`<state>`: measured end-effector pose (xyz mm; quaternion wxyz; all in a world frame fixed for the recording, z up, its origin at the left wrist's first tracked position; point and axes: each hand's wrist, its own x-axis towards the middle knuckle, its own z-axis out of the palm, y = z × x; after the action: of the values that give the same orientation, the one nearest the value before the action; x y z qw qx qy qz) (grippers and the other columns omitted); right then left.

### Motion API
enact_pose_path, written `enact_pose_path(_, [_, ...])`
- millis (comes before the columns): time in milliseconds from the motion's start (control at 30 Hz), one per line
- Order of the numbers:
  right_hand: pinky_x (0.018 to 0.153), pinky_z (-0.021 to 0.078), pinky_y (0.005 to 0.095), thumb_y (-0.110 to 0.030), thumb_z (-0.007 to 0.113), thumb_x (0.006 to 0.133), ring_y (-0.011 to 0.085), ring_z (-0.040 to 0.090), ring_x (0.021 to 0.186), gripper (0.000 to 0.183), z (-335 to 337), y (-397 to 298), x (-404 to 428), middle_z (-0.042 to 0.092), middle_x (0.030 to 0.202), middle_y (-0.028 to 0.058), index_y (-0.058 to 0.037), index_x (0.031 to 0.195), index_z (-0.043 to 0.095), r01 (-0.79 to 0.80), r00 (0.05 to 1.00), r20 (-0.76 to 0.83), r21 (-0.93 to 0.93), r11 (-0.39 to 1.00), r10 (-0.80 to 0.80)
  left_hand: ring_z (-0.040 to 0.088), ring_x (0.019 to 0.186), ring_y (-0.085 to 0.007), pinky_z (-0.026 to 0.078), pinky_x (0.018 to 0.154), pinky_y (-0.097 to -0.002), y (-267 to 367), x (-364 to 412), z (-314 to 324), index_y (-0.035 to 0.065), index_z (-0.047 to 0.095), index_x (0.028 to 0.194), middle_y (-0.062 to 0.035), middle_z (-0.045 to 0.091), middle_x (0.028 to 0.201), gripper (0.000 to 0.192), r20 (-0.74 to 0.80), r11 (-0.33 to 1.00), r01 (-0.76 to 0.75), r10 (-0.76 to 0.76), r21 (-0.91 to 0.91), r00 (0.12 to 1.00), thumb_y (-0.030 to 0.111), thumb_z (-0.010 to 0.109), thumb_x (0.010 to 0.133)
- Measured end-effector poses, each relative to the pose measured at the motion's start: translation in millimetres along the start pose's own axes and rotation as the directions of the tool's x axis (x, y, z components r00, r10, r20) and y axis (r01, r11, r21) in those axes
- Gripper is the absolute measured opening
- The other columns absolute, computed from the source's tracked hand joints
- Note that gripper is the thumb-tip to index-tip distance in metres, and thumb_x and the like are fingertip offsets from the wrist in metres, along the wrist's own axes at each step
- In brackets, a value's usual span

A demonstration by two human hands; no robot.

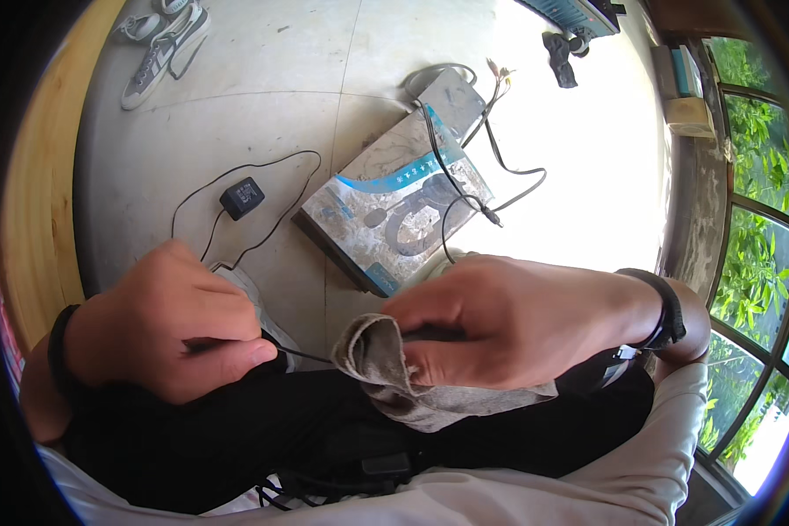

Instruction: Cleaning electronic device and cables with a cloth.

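Note:
My left hand (177, 322) pinches a thin black cable (302, 356) between thumb and fingers. The cable runs taut to a stained grey cloth (434, 404), which my right hand (493, 322) grips in a fold around it. Beyond my left hand a black power adapter (242, 197) lies on the floor, its thin lead looping back towards that hand. Past my right hand, a worn cardboard box (394, 210) with a printed picture lies flat. A black barrel plug (493, 217) hangs over its right side; whether its lead joins the cable in my hands is hidden.
Behind the box sits a dusty grey case (454, 98) with thicker cables and bare-looking ends (498, 72). Grey sneakers (164, 59) lie at upper left, a black sock (559, 59) at upper right. A wooden panel (52, 164) borders the left, windows (756, 263) the right.

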<state>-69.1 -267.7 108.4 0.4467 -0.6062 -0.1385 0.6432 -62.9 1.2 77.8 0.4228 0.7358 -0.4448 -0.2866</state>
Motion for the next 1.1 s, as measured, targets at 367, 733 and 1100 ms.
enact_pose_path(367, [0.069,0.0463,0.0265,-0.02,0.054,0.09,0.0117,0.056,0.073,0.03,-49.8,18.0,-39.4,0.063,0.081,0.0044,-0.0006,0.112,0.06,-0.086,0.987,-0.148,-0.167,0.982,0.061,0.045,0.053,-0.0072,0.035,0.049,-0.023,-65.0,-40.6,-45.6,-0.0007,0.058,0.064,-0.0018,0.053,0.057,0.028,0.453,0.641,0.652,-0.478,-0.405,0.752,0.021,0.064,0.08])
enact_pose_path(733, [0.068,0.0465,0.0287,-0.05,0.055,0.086,0.0148,0.057,0.075,0.057,-88.7,39.1,-33.6,0.066,0.085,0.0102,0.003,0.106,0.06,0.028,0.972,-0.213,-0.337,0.941,-0.104,0.041,0.047,-0.0068,0.031,0.043,-0.0215,-108.2,-58.3,-68.6,0.0,0.054,0.062,-0.0019,0.05,0.055,0.031,0.342,0.621,0.664,-0.57,-0.416,0.747,0.023,0.062,0.082])
enact_pose_path(1100, [0.063,0.043,0.0274,-0.021,0.052,0.089,0.0106,0.052,0.07,0.028,-50.6,7.8,9.7,0.061,0.078,0.0023,0.0018,0.103,0.062,0.034,0.886,-0.438,-0.265,0.964,-0.152,0.059,0.082,-0.0159,0.047,0.077,-0.0294,-49.7,22.1,-36.9,-0.0041,0.055,0.109,-0.01,0.063,0.092,0.033,0.248,0.74,0.489,-0.422,-0.461,0.872,0.018,0.061,0.085])
